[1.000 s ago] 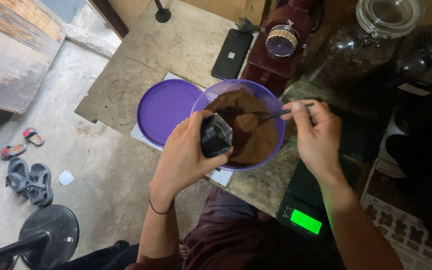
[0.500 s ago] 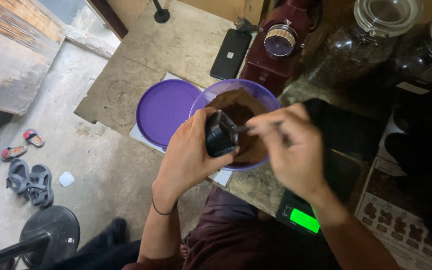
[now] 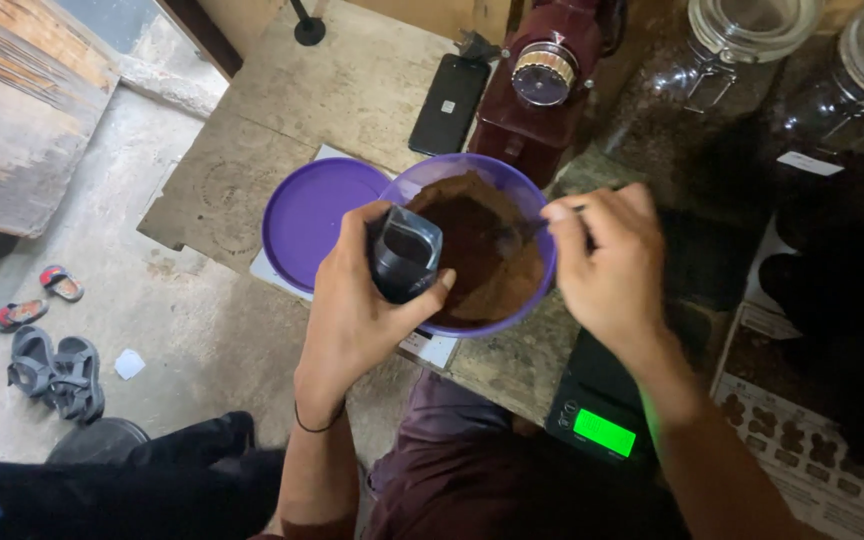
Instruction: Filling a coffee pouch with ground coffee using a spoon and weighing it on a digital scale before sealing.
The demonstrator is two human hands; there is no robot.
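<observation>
1. Fingers of the left hand [image 3: 357, 300] are wrapped round a small dark pouch [image 3: 405, 253], which is held upright with its mouth open at the near left rim of the purple bowl [image 3: 532, 215].
2. The right hand [image 3: 607, 265] is closed in a pinch on a thin spoon handle [image 3: 522, 232] at the bowl's right side; the spoon's end is lost against the dark contents, so its shape cannot be made out.
3. The bowl holds a mound of brown ground powder [image 3: 477, 240], heaped highest toward the far side.
4. Just left of the bowl lies its round purple lid [image 3: 312, 215], flat on a sheet of white paper [image 3: 432, 345] that also pokes out under the bowl's near edge.
5. All of this rests on a worn grey worktop [image 3: 352, 90].
6. Beyond the bowl stands a dark red grinder [image 3: 542, 85] with a round dial on top, and a black phone [image 3: 449, 103] lies flat just to its left.
7. Far right, two glass jars [image 3: 742, 40] with clamp lids stand side by side.
8. Near right, below the right wrist, a black scale [image 3: 602, 425] shows a lit green display.
9. Down on the concrete floor at the left lie grey sandals [image 3: 52, 365] and a smaller red pair [image 3: 37, 298].
</observation>
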